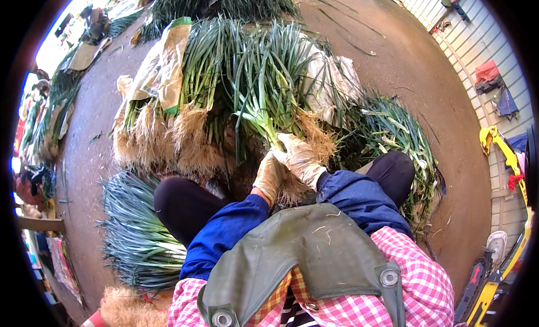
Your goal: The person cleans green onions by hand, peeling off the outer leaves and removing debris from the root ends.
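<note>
My right hand (303,160), in a dirty pale glove, is closed around the lower stalk of a green onion (266,126), whose leaves point away from me. Close beside it, my left hand (269,176), in a similar glove, is closed at the stalk's root end; its fingertips are partly hidden. Just beyond my hands lies a heap of green onions (283,60) with long dark leaves. Bushy tan roots (317,137) hang toward me beside my right hand. More rooted bunches (151,130) lie to the left, partly wrapped in brown paper (174,63).
Beside my left knee lies a pile of green onions (135,231) with white stems. Loose leaves and stalks (401,141) are heaped past my right knee. A yellow-and-black tool (514,164) stands by the wall at right. More onions lie far left and at the back.
</note>
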### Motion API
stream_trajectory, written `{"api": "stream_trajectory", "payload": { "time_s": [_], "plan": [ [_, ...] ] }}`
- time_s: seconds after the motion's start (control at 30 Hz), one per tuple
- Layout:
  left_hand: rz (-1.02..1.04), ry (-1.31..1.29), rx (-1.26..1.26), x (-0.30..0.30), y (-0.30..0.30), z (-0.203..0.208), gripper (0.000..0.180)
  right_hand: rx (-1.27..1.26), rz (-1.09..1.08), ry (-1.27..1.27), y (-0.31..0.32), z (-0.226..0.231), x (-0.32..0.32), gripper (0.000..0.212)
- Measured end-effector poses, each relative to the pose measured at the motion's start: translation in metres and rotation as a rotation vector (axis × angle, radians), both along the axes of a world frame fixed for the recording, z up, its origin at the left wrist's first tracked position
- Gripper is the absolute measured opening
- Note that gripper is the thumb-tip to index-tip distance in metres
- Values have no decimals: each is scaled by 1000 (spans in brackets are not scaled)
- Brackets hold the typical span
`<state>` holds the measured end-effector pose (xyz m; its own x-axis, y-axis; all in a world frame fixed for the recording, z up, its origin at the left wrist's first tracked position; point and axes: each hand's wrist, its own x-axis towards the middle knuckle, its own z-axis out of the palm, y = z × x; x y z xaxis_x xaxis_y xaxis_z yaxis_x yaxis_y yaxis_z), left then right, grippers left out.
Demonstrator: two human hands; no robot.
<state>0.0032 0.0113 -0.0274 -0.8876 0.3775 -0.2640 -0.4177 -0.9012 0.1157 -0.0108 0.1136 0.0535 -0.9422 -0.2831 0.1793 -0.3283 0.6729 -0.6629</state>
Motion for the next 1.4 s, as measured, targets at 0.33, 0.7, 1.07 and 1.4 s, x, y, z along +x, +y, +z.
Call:
{"api": "stream_trajectory", "payload": {
  "time_s": [0.33,0.7,1.07,1.4],
  "plan": [
    [-18,-54,-311,-3,-2,-27,30,-189,-129,-367,-4,-24,-36,52],
    [71,-76,-318,2,5,23,42,-659,-445,-694,42,1,-40,44],
    [96,-42,-243,9,-5,54,51,-793,-215,-561,20,-46,-62,31],
    [302,-96,-381,-5,-23,71,37,-1109,-524,-336,62,49,-47,32]
  ]
}}
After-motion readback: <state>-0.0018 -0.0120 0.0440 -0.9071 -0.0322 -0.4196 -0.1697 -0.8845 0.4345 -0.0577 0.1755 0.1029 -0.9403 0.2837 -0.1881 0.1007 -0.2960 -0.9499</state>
